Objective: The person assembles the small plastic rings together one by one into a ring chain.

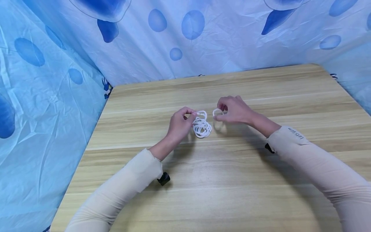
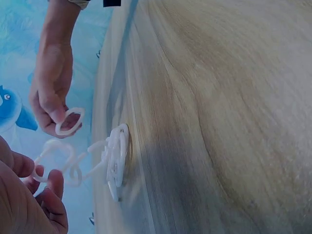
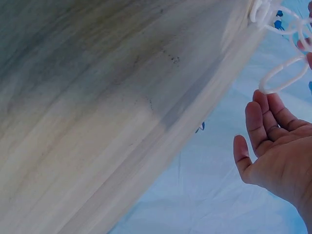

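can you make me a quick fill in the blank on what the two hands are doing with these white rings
1. The left hand pinches the top of a chain of white rings whose lower end rests on the ____ table.
2. The right hand holds a ____ white ring, apart from the chain.
3. The cloth backdrop behind is ____ with darker spots.

Missing words: wooden; single; blue

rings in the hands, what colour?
White, both the chain of rings and the single ring; the head view shows it best.
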Demonstrator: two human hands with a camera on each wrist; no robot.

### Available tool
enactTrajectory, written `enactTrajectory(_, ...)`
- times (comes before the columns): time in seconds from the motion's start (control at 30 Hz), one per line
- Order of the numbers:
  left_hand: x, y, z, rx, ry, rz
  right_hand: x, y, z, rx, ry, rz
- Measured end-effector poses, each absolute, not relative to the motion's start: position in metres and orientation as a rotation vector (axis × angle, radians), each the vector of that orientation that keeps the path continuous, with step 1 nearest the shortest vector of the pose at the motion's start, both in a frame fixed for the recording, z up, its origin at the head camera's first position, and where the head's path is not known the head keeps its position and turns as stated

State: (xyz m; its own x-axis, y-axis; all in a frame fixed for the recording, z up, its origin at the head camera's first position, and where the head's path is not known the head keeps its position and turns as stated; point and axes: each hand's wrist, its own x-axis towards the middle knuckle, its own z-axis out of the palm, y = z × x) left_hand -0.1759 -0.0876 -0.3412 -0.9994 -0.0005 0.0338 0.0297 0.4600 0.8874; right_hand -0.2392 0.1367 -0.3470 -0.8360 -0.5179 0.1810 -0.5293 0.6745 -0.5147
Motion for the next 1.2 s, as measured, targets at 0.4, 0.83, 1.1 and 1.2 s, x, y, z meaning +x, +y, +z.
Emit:
enactTrajectory(0.4,-0.183,-0.091,-0.344,0.120,-2.469,-1.864,-0.237,0.133,-0.342,0.785,-2.639,1.431)
enactTrajectory(0.83,-0.185,-0.091,-0.342,0.217,-2.428,-2.147,-0.232,0.123,-0.338,0.778,-2.515,1.632)
enactTrajectory(1.1,-0.184,-0.091,-0.342,0.161,-2.433,-2.218,-0.231,0.111,-0.336,0.821,-2.449,1.701)
enactTrajectory(1.2,-0.183,-0.091,-0.342,0.144,-2.431,-2.229,-0.229,0.106,-0.335,0.832,-2.428,1.719)
